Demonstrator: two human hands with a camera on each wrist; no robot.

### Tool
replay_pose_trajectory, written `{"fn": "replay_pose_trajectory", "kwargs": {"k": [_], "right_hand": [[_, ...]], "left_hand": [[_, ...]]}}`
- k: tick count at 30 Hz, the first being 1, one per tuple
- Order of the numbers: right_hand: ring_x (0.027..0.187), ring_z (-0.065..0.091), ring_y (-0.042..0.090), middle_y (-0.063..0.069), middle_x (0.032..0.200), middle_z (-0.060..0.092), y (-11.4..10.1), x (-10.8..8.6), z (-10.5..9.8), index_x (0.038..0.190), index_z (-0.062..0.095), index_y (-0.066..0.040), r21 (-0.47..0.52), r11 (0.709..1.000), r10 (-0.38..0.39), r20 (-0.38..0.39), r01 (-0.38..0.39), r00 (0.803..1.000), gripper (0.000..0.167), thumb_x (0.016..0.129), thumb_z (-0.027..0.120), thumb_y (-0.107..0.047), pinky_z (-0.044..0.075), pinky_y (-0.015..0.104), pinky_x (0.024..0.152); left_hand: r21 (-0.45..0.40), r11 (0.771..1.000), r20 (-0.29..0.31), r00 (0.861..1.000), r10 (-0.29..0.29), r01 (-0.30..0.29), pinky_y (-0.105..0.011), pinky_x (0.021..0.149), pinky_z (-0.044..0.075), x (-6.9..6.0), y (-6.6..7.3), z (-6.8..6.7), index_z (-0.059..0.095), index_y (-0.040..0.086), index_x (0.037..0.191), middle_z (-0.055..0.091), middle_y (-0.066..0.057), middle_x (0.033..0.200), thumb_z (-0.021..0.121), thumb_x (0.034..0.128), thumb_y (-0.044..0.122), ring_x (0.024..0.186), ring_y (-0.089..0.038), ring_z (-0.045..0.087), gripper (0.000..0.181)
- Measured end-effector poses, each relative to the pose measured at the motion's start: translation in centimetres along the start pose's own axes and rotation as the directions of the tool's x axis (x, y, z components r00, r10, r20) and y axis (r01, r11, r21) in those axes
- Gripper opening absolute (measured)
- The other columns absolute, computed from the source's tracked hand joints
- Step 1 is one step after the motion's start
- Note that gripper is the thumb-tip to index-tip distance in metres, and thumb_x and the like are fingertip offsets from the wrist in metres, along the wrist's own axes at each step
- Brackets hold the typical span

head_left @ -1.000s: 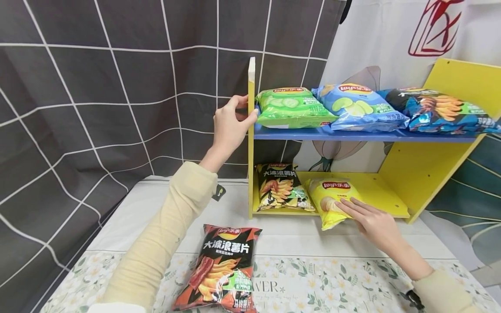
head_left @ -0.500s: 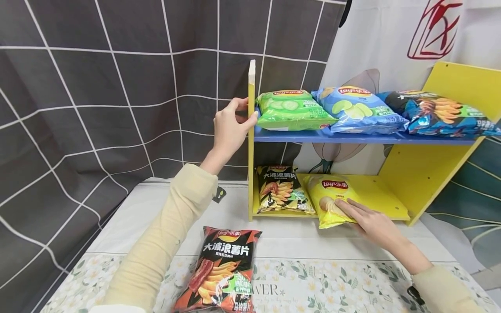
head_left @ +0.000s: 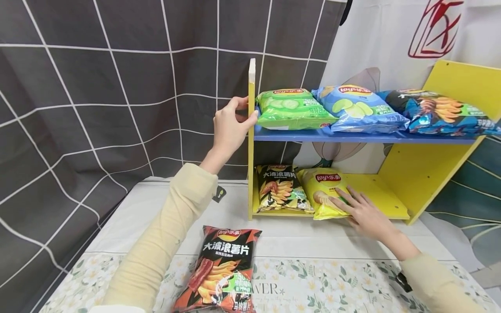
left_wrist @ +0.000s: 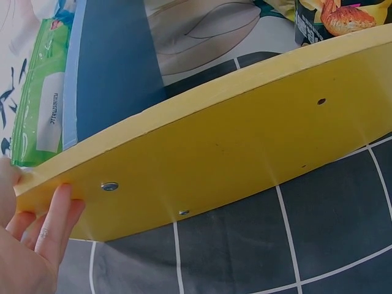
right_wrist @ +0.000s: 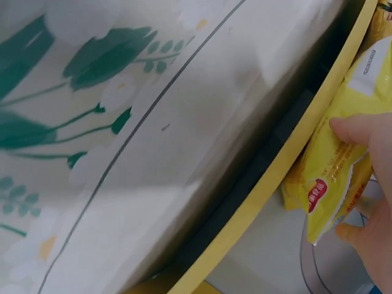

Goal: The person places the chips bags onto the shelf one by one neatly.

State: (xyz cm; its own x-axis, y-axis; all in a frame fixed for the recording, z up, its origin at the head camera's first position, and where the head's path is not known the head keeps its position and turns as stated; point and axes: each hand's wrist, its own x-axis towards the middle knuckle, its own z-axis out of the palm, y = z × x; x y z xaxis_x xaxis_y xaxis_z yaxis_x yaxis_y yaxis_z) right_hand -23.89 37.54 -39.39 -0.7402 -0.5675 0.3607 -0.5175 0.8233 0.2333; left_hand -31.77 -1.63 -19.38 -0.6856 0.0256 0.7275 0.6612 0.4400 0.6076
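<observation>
My left hand (head_left: 231,126) grips the yellow side panel (left_wrist: 233,128) of a two-tier shelf, thumb at the front edge and fingers on the outer face. My right hand (head_left: 365,215) holds a yellow bag of Lay's potato chips (head_left: 318,198) by its right side. Its fingers lie spread over the front, while in the right wrist view the thumb (right_wrist: 355,128) lies on the back of the chip bag (right_wrist: 334,165). That bag leans on the lower tier, beside a black bag of chips (head_left: 279,187) at the left.
On the blue upper tier (head_left: 364,137) lie a green chip bag (head_left: 293,108), a light-blue one (head_left: 360,108) and dark-blue chip bags (head_left: 446,113). A red-and-black chip bag (head_left: 221,269) lies on the tabletop (head_left: 305,248). A dark grid-patterned cloth (head_left: 117,87) hangs behind.
The yellow chip bag has moved back and left, deeper onto the lower tier and up against the black bag. My right hand moved with it. The left hand stays on the panel.
</observation>
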Motion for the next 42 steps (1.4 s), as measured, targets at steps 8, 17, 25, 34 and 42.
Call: {"fn": "replay_pose_trajectory", "kwargs": {"k": [8,17,25,34,42], "right_hand": [[0.128,0.040,0.053,0.024,0.143,0.045,0.6,1.0,0.8,0.144,0.043,-0.016,0.024,1.000,-0.014,-0.045,0.015,0.999,0.077,0.075,0.071,0.003,0.041,0.066,0.096],[0.126,0.043,0.051,0.023,0.142,0.047,1.0,1.7,1.0,0.144,0.045,-0.015,0.065,0.996,-0.048,-0.075,0.053,0.996,0.079,0.073,0.069,0.011,0.038,0.058,0.104],[0.129,0.041,0.050,0.021,0.145,0.044,0.6,1.8,0.7,0.146,0.041,-0.016,0.064,0.998,-0.018,-0.021,0.020,1.000,0.077,0.078,0.069,0.004,0.038,0.066,0.100],[0.134,0.037,0.043,0.019,0.146,0.044,-0.8,2.3,0.2,0.141,0.048,-0.011,-0.030,0.998,0.058,-0.006,-0.058,0.998,0.070,0.079,0.071,-0.032,0.027,0.066,0.107],[0.124,0.049,0.043,0.018,0.130,0.060,-3.0,3.9,-0.2,0.128,0.059,-0.006,-0.079,0.997,-0.005,-0.228,-0.013,0.974,0.058,0.085,0.054,-0.044,0.035,0.064,0.103]], "left_hand": [[0.003,1.000,0.003,1.000,-0.004,0.004,-0.024,0.070,0.057,0.0,0.0,0.0,0.063,0.009,0.122,0.070,-0.008,0.114,0.068,0.0875,0.024,0.077,-0.017,0.071,0.038],[0.008,1.000,0.000,1.000,-0.001,0.001,-0.024,0.070,0.057,0.0,0.0,0.0,0.063,0.009,0.121,0.070,-0.008,0.113,0.068,0.0874,0.024,0.076,-0.017,0.070,0.037],[0.013,1.000,0.002,1.000,0.001,-0.001,-0.023,0.069,0.057,0.1,0.0,0.1,0.063,0.009,0.121,0.070,-0.007,0.114,0.068,0.0876,0.025,0.076,-0.016,0.070,0.038],[0.021,1.000,-0.002,1.000,0.001,-0.001,-0.024,0.070,0.057,0.1,0.0,0.0,0.063,0.009,0.122,0.070,-0.007,0.114,0.068,0.0875,0.025,0.077,-0.017,0.071,0.038],[0.019,1.000,0.006,1.000,-0.001,0.001,-0.026,0.071,0.057,0.0,0.1,-0.1,0.062,0.008,0.122,0.070,-0.007,0.114,0.067,0.0878,0.024,0.077,-0.018,0.071,0.038]]}}
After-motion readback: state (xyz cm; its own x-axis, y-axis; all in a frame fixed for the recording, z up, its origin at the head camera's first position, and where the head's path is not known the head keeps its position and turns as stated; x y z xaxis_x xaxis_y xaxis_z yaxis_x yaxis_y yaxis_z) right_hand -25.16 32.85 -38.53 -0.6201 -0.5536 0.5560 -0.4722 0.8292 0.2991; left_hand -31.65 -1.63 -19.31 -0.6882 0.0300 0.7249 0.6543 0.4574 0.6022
